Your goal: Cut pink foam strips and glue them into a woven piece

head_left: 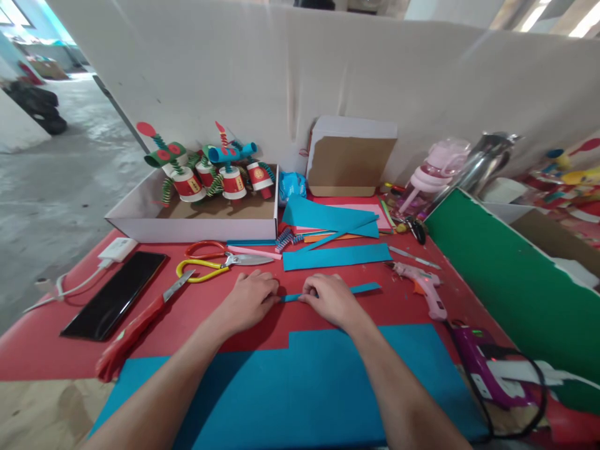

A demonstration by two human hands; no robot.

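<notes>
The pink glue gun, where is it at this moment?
In the head view, the pink glue gun lies at right on the red tabletop, between the right hand and the green panel.

Both forearms are showing bare above the sheet (332, 381), the left forearm (178, 369) over its left part and the right forearm (398, 381) over its right. Each is looking smooth and slim, broadening toward the sheet's near edge and tapering into a narrow, bare wrist past its far edge. Beyond the sheet, the left grip (253, 300) and right grip (330, 297) are appearing bare too, with slender fingers (270, 286); their nails are blurring.
</notes>
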